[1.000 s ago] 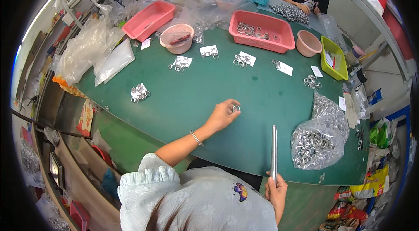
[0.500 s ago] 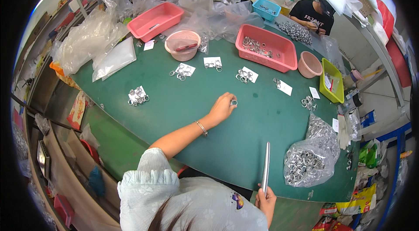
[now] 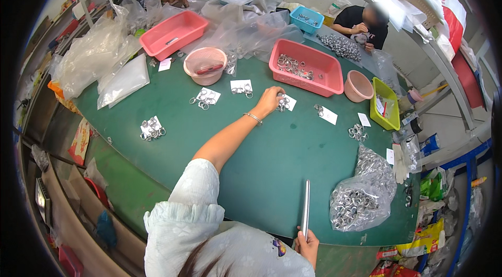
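**Left hand on a pile of rings, right hand holding a metal rod**

The left hand (image 3: 269, 100) reaches out across the green tabletop (image 3: 251, 156) and rests on a small pile of metal rings (image 3: 284, 103) lying on a white paper label (image 3: 288, 102). Its fingers are curled together over the rings; whether they pinch one cannot be told. A thin bracelet (image 3: 253, 117) sits on the wrist. The right hand (image 3: 307, 243), at the near edge at about 6 o'clock, has its fingers closed around the lower end of a slim metal rod (image 3: 306, 208), which points away from the person.

Just beyond the left hand, at 12 o'clock from it, stands a pink rectangular tray (image 3: 307, 66) with loose rings in it. At 9 o'clock from the hand lie two more white labels with ring piles (image 3: 241, 87) (image 3: 205, 97), and farther toward 8 o'clock another pile (image 3: 152, 128). A round pink bowl (image 3: 205, 64) and a second pink tray (image 3: 173, 34) sit at 10 o'clock. At 3 o'clock are a beige round bowl (image 3: 358, 85) and a yellow-green rectangular bin (image 3: 384, 111). A clear plastic bag of rings (image 3: 361, 196) lies at 2 o'clock from the right hand. Plain white labels (image 3: 328, 116) (image 3: 364, 119) lie between the tray and the bag. Clear plastic bags (image 3: 104, 57) heap up at the far left. A blue bin (image 3: 306, 18) stands at the far edge, near another person (image 3: 361, 23) seated there.
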Motion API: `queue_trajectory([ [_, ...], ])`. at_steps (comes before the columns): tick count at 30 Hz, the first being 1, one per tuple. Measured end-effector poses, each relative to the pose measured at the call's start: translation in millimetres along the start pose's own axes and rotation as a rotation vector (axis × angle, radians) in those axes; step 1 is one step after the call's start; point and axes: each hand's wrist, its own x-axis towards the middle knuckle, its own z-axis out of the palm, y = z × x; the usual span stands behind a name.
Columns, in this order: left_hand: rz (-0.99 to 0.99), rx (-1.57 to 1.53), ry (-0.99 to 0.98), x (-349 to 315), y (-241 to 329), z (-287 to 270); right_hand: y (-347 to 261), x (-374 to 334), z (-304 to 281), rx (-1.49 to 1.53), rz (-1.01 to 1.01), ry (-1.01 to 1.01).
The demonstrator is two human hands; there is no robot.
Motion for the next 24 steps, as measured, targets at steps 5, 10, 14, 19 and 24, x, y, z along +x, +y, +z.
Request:
queue_trajectory([
  [5, 0.004, -0.081, -0.172, -8, 6, -4, 4, 5, 0, 0.016, 0.021, 0.027],
  [10, 0.058, -0.015, -0.347, -21, 19, -23, 0, 8, -2, 0.117, 0.039, 0.005],
  [14, -0.048, -0.287, -0.16, -24, 7, -26, 0, 11, -1, 0.107, 0.021, -0.016],
  [19, -0.069, -0.158, 0.007, -34, 17, -26, -1, 10, 1, 0.134, 0.01, -0.009],
  [24, 0.113, -0.058, -0.059, -84, 42, -13, 1, 11, 0, 0.096, 0.009, 0.004],
])
